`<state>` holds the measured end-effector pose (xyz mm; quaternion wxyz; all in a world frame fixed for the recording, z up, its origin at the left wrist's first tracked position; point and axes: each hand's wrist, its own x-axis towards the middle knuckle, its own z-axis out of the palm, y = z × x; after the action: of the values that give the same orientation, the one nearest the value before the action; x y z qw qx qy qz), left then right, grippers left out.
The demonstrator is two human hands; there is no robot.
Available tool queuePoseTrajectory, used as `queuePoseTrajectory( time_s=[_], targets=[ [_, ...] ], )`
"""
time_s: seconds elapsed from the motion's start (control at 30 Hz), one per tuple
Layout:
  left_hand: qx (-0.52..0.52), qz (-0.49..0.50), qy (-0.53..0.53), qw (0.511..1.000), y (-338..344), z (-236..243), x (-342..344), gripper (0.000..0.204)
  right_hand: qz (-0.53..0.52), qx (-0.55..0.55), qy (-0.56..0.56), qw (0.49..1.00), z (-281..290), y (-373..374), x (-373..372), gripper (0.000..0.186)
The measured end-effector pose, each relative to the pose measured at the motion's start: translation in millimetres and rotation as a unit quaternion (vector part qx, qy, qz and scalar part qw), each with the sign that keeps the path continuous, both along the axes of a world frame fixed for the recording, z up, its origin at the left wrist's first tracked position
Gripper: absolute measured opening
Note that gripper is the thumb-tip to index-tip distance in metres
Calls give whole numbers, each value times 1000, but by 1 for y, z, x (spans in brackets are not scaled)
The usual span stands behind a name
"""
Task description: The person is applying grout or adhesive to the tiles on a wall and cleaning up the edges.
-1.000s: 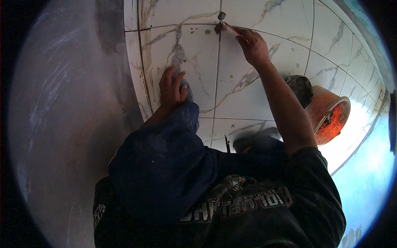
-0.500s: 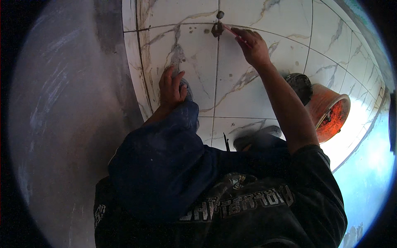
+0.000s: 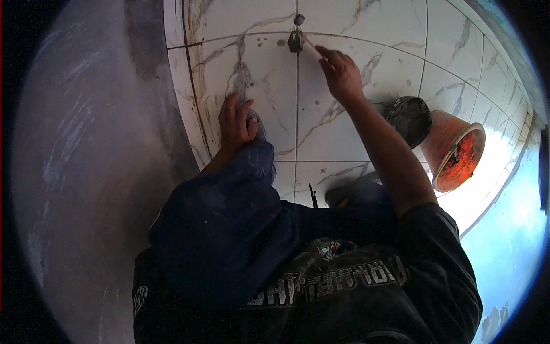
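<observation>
My right hand [image 3: 344, 75] is closed around a thin pink handle [image 3: 312, 48] of a small tool, reaching out over the marbled white floor tiles. The handle's far end meets a dark, wet-looking lump [image 3: 295, 41] at the joint between tiles; whether this is the tool's head or material on the floor is hard to make out. A round dark spot [image 3: 299, 19] lies just beyond it. With fingers apart, my left hand [image 3: 236, 125] rests by my bent knee, above my shoe [image 3: 256, 124], and holds nothing.
Right of my forearm lie a black round container [image 3: 408, 119] and a tipped orange bucket [image 3: 444, 150], its mouth smeared inside. A grey wall [image 3: 97, 143] runs along the left, a pale blue wall [image 3: 507, 246] along the right. Several small stains mark the tiles.
My right hand has shifted slightly left and nearer to me, still gripping the pink handle. The lump at its tip looks darker and narrower. My left hand stays in place.
</observation>
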<state>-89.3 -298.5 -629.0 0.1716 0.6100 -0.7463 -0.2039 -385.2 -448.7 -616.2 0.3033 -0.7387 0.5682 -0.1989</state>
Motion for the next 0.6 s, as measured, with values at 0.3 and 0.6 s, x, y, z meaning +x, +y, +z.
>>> queuePoseTrajectory(
  time_s=[0.3,0.6],
  targets=[
    [16,1,-13,1000,-1,4,0,51,32,-1,1,999,-2,18,0,30],
    [23,14,-12,1000,-1,2,-1,50,113,-67,18,991,-22,-51,2,32]
  ],
)
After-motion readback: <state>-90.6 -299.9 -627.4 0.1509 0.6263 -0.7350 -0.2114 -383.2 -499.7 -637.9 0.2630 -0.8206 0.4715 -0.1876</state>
